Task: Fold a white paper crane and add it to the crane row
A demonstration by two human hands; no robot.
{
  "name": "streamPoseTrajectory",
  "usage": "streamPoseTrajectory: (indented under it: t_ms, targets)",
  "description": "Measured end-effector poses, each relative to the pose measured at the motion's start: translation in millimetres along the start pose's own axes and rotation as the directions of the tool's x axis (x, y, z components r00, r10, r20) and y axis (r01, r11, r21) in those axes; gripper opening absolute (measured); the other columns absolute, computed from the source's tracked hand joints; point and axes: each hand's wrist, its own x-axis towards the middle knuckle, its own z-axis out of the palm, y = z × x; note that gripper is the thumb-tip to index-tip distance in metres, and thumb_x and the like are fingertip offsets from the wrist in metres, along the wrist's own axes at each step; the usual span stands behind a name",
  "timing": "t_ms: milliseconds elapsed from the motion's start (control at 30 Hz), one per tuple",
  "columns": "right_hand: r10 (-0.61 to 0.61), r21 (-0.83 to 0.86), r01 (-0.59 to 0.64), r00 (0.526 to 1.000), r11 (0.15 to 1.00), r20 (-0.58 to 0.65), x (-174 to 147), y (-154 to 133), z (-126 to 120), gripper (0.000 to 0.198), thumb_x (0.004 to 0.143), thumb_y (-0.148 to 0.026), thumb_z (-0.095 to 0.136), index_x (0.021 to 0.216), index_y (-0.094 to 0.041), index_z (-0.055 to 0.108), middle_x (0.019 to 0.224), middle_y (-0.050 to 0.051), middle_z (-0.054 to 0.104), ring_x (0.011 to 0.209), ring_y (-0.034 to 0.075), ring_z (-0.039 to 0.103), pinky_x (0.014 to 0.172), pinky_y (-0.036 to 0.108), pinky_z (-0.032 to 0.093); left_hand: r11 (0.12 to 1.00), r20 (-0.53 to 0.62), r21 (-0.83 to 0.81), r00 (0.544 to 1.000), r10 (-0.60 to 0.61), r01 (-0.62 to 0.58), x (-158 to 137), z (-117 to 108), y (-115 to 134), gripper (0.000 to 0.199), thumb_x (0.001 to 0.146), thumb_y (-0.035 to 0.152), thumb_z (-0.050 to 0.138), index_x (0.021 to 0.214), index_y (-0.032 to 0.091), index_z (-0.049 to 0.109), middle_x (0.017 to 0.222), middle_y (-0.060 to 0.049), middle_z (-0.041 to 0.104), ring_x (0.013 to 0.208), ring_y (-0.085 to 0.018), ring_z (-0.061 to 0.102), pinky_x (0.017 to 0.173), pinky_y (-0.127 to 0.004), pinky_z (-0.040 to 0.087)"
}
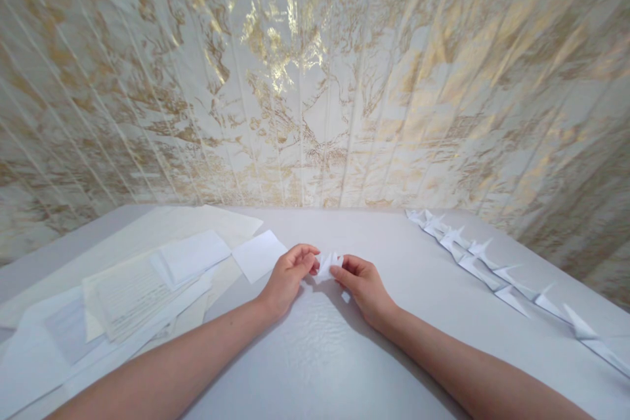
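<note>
White paper piece (327,266), partly folded, at centre frame, pinched in the closed fingertips of left hand (284,280) and right hand (368,288). Folded paper shapes (579,326) line the right side, seemingly done; loose sheets (195,256) lie at left, not yet shaped.

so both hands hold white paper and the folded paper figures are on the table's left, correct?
No, the head view shows the folded paper figures on the right of the table; the left hand and right hand do hold white paper.
</note>
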Motion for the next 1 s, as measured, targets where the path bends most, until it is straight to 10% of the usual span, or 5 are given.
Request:
streamPoseTrajectory:
  t_ms: [233, 1000]
  targets:
    - [0.009, 0.004, -0.009, 1.0, 1.0, -0.028, 0.4, -2.1, -0.2, 0.031, 0.062, -0.044, 0.067, 0.058, -0.015, 0.056, 0.049, -0.004, 0.048, 0.047, 0.008, 0.037, 0.048, 0.022, 0.027, 1.0, 0.033, 0.01, 0.999, 0.012, -0.012, -0.6, 1.8, -0.6, 0.024, 0.06, 0.012, 0.06, 0.083, 0.018, 0.055, 0.071, 0.004, 0.053, 0.062, -0.009, 0.048, 0.059, -0.022, 0.038]
    - [-0.115, -0.167, 0.125, 0.991, 0.978, 0.068, -0.4, 4.4, -1.4, 0.018, 0.067, -0.033, 0.058, 0.068, -0.015, 0.058, 0.057, -0.003, 0.05, 0.051, 0.009, 0.04, 0.05, 0.022, 0.031, 0.998, 0.029, 0.06, 0.999, -0.013, 0.011, 0.2, -1.4, -0.4, 0.022, 0.07, 0.034, 0.057, 0.061, 0.014, 0.059, 0.061, 0.0, 0.056, 0.062, -0.013, 0.047, 0.06, -0.025, 0.035]
